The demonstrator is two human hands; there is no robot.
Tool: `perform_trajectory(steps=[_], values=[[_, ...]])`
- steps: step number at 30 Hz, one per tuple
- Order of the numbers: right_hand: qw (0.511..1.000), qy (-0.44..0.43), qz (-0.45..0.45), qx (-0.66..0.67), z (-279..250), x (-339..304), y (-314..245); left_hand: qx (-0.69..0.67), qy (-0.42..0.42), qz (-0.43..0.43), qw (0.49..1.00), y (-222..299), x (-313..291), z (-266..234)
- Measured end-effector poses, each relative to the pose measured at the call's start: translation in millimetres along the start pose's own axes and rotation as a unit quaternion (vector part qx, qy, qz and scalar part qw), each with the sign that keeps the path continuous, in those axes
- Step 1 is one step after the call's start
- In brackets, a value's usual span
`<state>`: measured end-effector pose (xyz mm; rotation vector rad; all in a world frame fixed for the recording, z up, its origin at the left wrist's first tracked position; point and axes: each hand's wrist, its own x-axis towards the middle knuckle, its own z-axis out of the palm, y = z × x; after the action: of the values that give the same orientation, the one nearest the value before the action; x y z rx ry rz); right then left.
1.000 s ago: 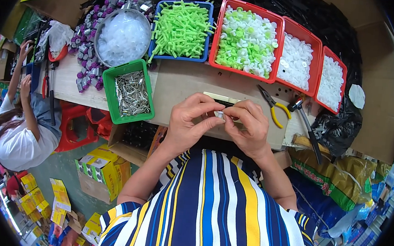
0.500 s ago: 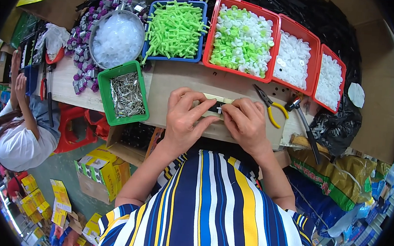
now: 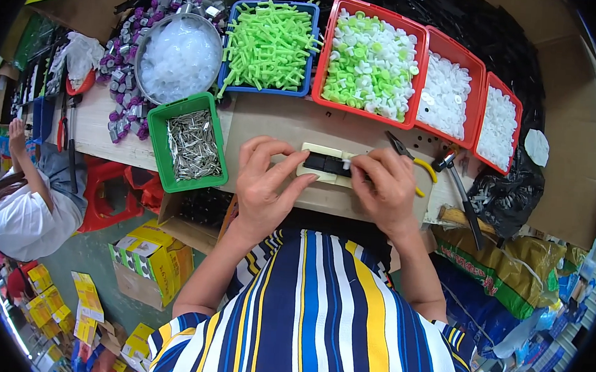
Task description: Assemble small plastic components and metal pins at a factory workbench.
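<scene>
Left: a green bin is holding slim metal pins. Next, my left hand is bracketing the left end of a cream holder, thumb and forefinger apart; cannot tell whether they are pressing. Centre, near bench edge: a black strip is already lying in the holder. Remaining: a small white part is not yet sitting free; my right hand appears to be pinching it narrowly over the strip's right end. The strip is looking oblong, dark, seamed midway; the white part is mostly hiding.
</scene>
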<state>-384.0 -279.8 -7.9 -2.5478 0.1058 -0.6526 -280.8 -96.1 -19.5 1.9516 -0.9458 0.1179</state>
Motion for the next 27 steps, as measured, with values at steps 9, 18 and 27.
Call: perform_trajectory(steps=[9,18,27], values=[[0.995,-0.047,0.042,-0.075,-14.3,10.7,25.4,-0.010,0.027,-0.070,0.997,-0.4,6.8,-42.2],[0.984,-0.130,0.033,-0.121,-22.1,15.5,31.1,0.186,0.182,-0.109,0.959,-79.8,32.1,-136.3],[0.984,-0.132,0.043,-0.107,-34.2,25.9,17.7,0.004,0.108,-0.341,0.934,-168.3,9.1,-208.4]])
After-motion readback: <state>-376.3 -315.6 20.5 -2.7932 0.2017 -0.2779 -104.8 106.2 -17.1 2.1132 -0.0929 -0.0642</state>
